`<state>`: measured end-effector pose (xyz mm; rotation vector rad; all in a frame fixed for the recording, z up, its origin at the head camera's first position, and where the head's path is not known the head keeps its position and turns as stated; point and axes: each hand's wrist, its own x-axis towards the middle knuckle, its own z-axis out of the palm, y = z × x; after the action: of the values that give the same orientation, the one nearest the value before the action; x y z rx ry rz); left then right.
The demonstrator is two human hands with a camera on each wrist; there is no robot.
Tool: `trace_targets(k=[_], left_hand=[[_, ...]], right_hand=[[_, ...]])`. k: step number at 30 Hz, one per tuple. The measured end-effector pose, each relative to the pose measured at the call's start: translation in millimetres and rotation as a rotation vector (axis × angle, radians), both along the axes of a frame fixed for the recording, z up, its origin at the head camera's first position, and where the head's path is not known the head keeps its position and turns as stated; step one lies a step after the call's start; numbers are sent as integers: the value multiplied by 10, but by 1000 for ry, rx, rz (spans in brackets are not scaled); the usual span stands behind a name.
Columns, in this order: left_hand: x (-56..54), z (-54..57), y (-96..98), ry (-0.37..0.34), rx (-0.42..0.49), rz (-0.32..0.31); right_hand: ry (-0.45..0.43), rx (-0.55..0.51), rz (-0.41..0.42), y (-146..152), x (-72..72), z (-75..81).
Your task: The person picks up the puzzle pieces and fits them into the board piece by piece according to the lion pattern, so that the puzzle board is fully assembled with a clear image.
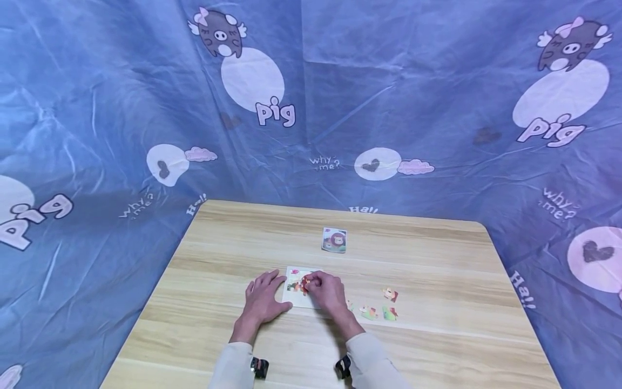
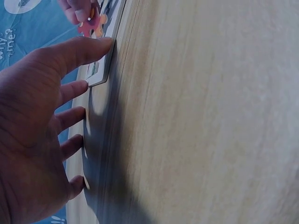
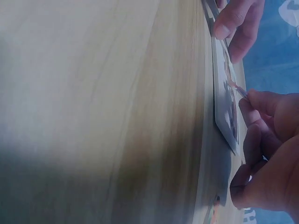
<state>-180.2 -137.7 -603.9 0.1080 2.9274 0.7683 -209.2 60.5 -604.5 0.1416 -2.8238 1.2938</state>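
Note:
A white puzzle board with part of a coloured picture on it lies between the hands. My right hand pinches a red jigsaw piece between thumb and fingers, tilted over the board; the right wrist view shows the piece with its lower end at the picture. My left hand lies with fingers spread at the board's left side. In the left wrist view its thumb rests at the board's near edge. Part of the board is hidden under the right hand.
Several loose jigsaw pieces lie right of the board, one partly hidden by the right hand. A lion picture card lies behind the board on the wooden table. A blue patterned cloth hangs around the table.

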Motion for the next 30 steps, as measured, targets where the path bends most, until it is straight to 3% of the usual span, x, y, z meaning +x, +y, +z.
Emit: trace_targets(k=[11, 21, 26, 30], left_hand=[[4, 11, 19, -10, -11, 0], [-3, 14, 29, 1, -6, -3], [-3, 9, 28, 5, -20, 0], [3, 15, 15, 2, -25, -2]], right_hand=[[-51, -30, -28, -34, -31, -39], [95, 136, -30, -34, -27, -54], [181, 238, 44, -50, -11, -87], [185, 350, 86, -83, 18, -96]])
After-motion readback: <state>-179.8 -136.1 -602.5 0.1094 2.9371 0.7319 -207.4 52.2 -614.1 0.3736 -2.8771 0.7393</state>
